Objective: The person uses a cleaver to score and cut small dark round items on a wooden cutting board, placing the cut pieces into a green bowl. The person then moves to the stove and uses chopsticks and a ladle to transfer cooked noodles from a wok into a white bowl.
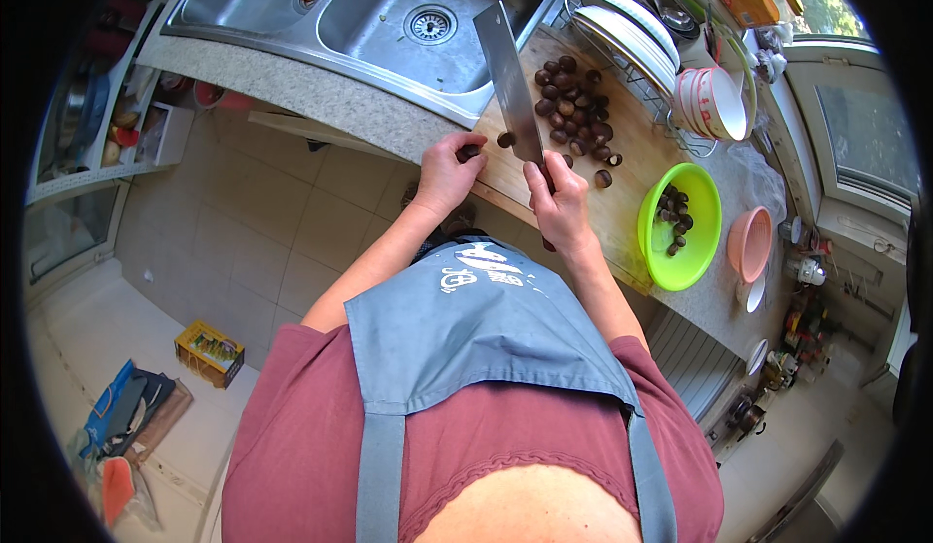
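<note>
My right hand (563,204) grips the dark handle of a Chinese cleaver (510,80), whose broad steel blade slants up and left over a wooden cutting board (503,179). Between the fingertips of my left hand (448,171) is a dark brown chestnut (467,152), at the board's left edge. A single loose chestnut (506,139) lies beside the blade. To the right of the blade spreads a pile of chestnuts (579,109), partly hidden by the cleaver. A lime green plastic bowl (689,251) at the board's right holds several more chestnuts (674,215).
Beyond the board is a double stainless-steel sink (393,55). A wire dish rack with white plates (627,40) and stacked bowls (711,102) borders the board's far right. A pink plastic basket (749,244) stands on the speckled countertop (291,91) right of the green bowl.
</note>
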`<state>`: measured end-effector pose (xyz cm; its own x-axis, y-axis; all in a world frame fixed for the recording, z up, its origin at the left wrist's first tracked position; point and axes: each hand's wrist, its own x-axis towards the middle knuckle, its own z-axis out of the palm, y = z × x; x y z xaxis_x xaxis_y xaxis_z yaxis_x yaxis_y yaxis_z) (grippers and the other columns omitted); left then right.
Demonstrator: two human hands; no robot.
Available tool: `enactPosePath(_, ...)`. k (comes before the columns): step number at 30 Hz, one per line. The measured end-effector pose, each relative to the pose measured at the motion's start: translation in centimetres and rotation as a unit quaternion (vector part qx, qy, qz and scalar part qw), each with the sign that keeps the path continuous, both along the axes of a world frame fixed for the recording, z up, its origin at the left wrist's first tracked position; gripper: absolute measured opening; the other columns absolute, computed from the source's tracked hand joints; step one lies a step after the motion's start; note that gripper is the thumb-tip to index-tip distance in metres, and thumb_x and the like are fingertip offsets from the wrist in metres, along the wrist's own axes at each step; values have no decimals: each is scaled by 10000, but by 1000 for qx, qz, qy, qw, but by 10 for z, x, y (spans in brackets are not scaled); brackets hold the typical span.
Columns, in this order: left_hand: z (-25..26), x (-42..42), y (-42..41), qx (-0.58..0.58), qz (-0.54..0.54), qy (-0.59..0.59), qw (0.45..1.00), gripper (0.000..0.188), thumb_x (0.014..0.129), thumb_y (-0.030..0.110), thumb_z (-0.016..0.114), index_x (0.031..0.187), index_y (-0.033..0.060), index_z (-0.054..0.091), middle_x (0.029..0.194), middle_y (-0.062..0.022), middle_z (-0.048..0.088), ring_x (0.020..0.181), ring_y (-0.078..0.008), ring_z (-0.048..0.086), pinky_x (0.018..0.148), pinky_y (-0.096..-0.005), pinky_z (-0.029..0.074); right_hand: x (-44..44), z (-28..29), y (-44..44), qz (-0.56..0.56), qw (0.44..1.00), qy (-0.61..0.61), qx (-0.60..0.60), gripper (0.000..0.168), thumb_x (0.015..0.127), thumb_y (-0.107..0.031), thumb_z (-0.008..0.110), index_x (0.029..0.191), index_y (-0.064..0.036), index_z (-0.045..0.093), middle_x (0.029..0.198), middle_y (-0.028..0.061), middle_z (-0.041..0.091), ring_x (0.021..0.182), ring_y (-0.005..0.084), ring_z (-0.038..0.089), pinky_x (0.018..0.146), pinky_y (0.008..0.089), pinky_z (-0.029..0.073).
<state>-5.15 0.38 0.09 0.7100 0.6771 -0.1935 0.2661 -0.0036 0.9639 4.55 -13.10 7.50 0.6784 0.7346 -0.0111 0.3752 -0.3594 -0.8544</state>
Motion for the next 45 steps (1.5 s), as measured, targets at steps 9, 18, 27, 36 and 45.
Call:
enactPosePath(9, 29, 10, 10, -268, 12, -20, 963, 226, 815, 115, 651, 1015, 15, 619, 714, 7, 569, 533, -33, 436, 433, -179, 301, 1, -2, -7, -13, 998, 66, 16, 112, 873, -109, 593, 924, -13, 564, 597, 64, 513, 506, 125, 509, 469, 271, 393)
enactPosePath(18, 59, 41, 11, -284, -180, -32, 941, 195, 813, 124, 683, 963, 7, 642, 710, 21, 568, 536, -36, 438, 455, -180, 323, -2, 39, -39, -65, 968, 195, 146, 112, 907, -97, 549, 953, 4, 548, 580, -8, 511, 445, 48, 474, 396, 200, 366)
enactPosePath(27, 52, 110, -13, -149, -226, -81, 959, 193, 817, 91, 659, 995, 21, 634, 796, -2, 619, 628, -58, 547, 488, -171, 400, 13, 50, -88, -237, 919, 87, 304, 108, 925, -97, 520, 964, 2, 536, 634, 27, 536, 481, 77, 501, 429, 199, 406)
enactPosePath(36, 40, 171, -12, 333, -242, -35, 911, 245, 727, 188, 705, 911, 29, 677, 878, -179, 656, 822, -318, 633, 743, -366, 508, 0, 40, -115, -261, 911, 139, 286, 84, 919, -91, 534, 887, -23, 497, 609, 21, 525, 465, 75, 499, 405, 205, 404)
enactPosePath(45, 30, 89, 32, -478, -139, 27, 867, 488, 947, 401, 401, 1040, -44, 580, 765, -53, 581, 520, -116, 474, 427, -235, 351, 3, 46, -104, -205, 936, 140, 249, 87, 916, -82, 533, 925, 5, 525, 603, 15, 527, 461, 68, 492, 408, 198, 395)
